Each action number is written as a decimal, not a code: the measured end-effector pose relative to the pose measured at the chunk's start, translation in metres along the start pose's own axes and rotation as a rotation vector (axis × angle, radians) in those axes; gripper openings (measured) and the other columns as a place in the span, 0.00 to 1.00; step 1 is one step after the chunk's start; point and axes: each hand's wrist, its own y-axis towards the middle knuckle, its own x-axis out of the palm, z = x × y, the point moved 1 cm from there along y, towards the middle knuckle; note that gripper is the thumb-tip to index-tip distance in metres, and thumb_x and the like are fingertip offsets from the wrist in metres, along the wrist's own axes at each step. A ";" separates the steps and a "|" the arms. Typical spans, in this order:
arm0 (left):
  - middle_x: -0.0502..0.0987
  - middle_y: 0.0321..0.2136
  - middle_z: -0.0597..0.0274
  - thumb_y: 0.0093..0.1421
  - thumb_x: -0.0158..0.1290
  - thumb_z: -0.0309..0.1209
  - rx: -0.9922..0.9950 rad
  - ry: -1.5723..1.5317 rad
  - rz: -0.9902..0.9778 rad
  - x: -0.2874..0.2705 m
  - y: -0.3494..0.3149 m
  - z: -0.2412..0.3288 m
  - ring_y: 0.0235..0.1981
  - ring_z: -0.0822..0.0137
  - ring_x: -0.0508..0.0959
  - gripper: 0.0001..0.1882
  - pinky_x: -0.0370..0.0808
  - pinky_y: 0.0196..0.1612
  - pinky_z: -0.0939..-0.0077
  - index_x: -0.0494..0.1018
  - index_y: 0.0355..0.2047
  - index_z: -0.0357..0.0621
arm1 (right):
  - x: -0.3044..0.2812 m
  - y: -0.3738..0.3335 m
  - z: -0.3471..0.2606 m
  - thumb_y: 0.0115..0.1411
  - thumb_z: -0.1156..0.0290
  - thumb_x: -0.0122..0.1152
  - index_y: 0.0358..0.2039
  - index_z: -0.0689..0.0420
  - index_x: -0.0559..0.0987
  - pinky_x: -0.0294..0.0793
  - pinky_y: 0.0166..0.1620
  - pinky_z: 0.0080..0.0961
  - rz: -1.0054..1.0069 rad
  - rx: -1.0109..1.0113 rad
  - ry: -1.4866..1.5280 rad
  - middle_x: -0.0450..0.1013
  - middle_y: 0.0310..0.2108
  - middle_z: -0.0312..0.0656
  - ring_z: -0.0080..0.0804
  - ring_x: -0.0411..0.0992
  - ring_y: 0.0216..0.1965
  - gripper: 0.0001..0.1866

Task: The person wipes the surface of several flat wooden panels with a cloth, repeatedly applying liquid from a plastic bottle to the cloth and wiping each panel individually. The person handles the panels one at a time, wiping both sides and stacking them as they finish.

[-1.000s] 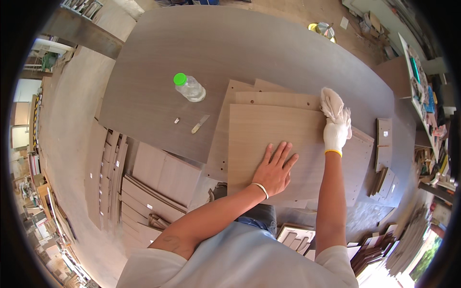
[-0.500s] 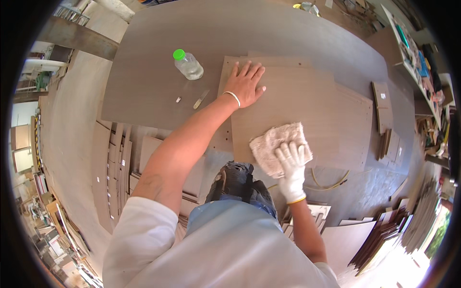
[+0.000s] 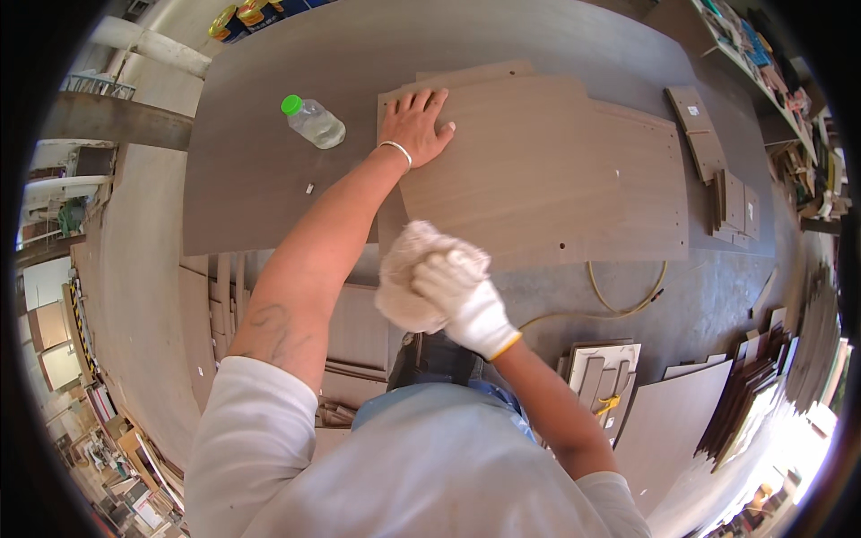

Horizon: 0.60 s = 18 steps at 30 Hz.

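The bare left hand [image 3: 415, 123] lies spread on the wood-grain panel [image 3: 520, 175], probably steadying it; well apart, the gloved right hand [image 3: 460, 296] clutches a fluffy cloth [image 3: 402, 285]

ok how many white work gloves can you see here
1: the white glove on the right hand, which holds a bunched cloth. The left hand, on the stacked panels, is bare. Others could be hidden in the surrounding clutter.
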 end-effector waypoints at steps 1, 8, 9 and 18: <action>0.65 0.71 0.60 0.72 0.49 0.52 -0.001 -0.007 0.006 0.000 -0.003 -0.003 0.70 0.54 0.64 0.37 0.59 0.73 0.52 0.59 0.76 0.53 | -0.026 -0.005 0.011 0.51 0.73 0.62 0.47 0.56 0.84 0.68 0.69 0.46 0.056 0.048 -0.059 0.79 0.50 0.47 0.47 0.73 0.62 0.20; 0.65 0.71 0.59 0.71 0.48 0.52 -0.001 -0.040 0.050 0.007 -0.002 -0.002 0.71 0.55 0.63 0.37 0.57 0.73 0.53 0.60 0.77 0.55 | -0.079 -0.029 0.088 0.77 0.55 0.49 0.69 0.55 0.75 0.60 0.77 0.48 0.852 0.685 1.377 0.72 0.68 0.45 0.43 0.67 0.71 0.26; 0.66 0.71 0.59 0.71 0.48 0.52 -0.008 -0.021 0.052 0.007 -0.002 -0.002 0.70 0.55 0.63 0.37 0.58 0.72 0.53 0.60 0.77 0.55 | -0.064 -0.020 0.070 0.74 0.58 0.53 0.67 0.53 0.76 0.64 0.73 0.47 0.662 0.607 0.864 0.73 0.65 0.45 0.43 0.69 0.68 0.25; 0.68 0.67 0.59 0.67 0.54 0.47 0.025 -0.027 0.069 -0.001 0.001 0.000 0.67 0.54 0.66 0.38 0.60 0.69 0.50 0.62 0.75 0.51 | 0.041 0.050 -0.005 0.55 0.65 0.60 0.53 0.61 0.83 0.59 0.75 0.45 -0.143 -0.033 -0.131 0.77 0.58 0.45 0.49 0.66 0.69 0.25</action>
